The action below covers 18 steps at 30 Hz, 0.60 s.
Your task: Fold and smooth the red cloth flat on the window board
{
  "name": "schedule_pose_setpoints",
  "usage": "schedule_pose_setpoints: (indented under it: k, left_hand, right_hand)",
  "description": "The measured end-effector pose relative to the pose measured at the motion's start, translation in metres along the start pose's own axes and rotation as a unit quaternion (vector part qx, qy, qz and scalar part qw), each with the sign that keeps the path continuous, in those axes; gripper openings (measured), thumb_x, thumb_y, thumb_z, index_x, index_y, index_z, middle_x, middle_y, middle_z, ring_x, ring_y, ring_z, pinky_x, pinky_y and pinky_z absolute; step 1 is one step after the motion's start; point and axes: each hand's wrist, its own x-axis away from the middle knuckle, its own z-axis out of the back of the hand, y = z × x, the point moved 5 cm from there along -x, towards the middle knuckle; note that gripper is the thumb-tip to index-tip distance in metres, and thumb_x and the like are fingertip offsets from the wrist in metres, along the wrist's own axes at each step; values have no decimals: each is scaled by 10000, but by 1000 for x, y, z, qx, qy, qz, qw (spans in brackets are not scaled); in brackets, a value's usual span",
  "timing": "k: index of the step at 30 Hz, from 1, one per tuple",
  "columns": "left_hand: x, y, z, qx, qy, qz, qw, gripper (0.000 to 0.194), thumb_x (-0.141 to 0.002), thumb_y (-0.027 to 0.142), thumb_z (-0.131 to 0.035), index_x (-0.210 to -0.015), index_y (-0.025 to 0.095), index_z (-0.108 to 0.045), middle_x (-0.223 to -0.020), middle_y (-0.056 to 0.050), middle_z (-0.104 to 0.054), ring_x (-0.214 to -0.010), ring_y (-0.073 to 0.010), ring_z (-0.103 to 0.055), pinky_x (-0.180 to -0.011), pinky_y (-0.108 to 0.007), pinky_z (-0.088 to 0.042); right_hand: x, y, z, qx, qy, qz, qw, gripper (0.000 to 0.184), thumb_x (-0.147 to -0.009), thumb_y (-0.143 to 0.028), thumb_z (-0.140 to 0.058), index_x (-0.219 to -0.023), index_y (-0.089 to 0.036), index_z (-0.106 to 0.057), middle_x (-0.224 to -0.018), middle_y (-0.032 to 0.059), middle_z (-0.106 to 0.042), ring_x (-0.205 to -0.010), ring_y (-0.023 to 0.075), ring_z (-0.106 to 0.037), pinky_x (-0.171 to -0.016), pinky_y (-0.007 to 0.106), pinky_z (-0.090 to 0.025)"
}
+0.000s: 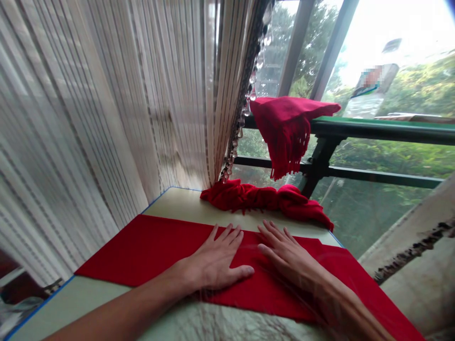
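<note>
A long strip of red cloth (142,251) is spread across the table in front of me, its right part overlapping in layers. On its middle rests my left hand (218,260), palm down with the fingers spread. Just to the right, my right hand (291,255) also lies on the cloth with its fingers stretched out. Neither hand grips anything. Beyond the fingertips, a crumpled red scarf (259,196) with some fringe lies along the table's far edge.
The pale table (177,201) has a blue edge. A fringed red scarf (284,123) hangs over the dark green window rail (384,130). A striped curtain (106,94) with a bead trim stands at left; a pale fabric (423,251) is at right.
</note>
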Motion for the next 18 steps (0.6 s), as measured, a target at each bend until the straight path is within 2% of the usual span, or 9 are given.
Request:
schedule_pose_setpoints:
  k: [4, 8, 13, 18]
  left_hand:
    - [1, 1, 2, -2, 10, -10, 1000, 897, -952, 734, -341, -1592, 128, -175, -1651, -108, -126, -1534, -288, -45, -1225, -556, 2]
    - [1, 3, 3, -7, 18, -19, 1000, 837, -972, 693, -359, -1584, 139, -222, -1640, -117, -186, -1532, -289, -76, -1224, -562, -17]
    - [1, 6, 6, -22, 34, -33, 999, 770, -971, 658, -421, -1567, 187, -296, -1628, -106, -243, -1528, -308, -93, -1218, -584, -44]
    - [2, 9, 6, -10, 30, -47, 998, 706, -990, 612, -426, -1553, 195, -337, -1622, -104, -265, -1524, -291, -136, -1229, -552, -38]
  right_hand:
    - [-2, -1, 3, -10, 21, 5, 1000, 674, -992, -643, -344, -1531, -237, -342, -1631, 107, -245, -1519, 262, -156, -1236, 587, -131]
    - [-3, -1, 1, -40, 14, 18, 999, 719, -962, -655, -429, -1535, -230, -336, -1623, 119, -275, -1513, 267, -189, -1240, 564, -164]
    - [-4, 1, 0, -65, 25, 28, 997, 668, -956, -612, -493, -1520, -276, -367, -1609, 94, -322, -1507, 288, -212, -1239, 587, -144]
    - [-4, 3, -3, -78, 17, 22, 997, 638, -962, -607, -481, -1504, -281, -402, -1604, 84, -337, -1501, 301, -230, -1244, 576, -141]
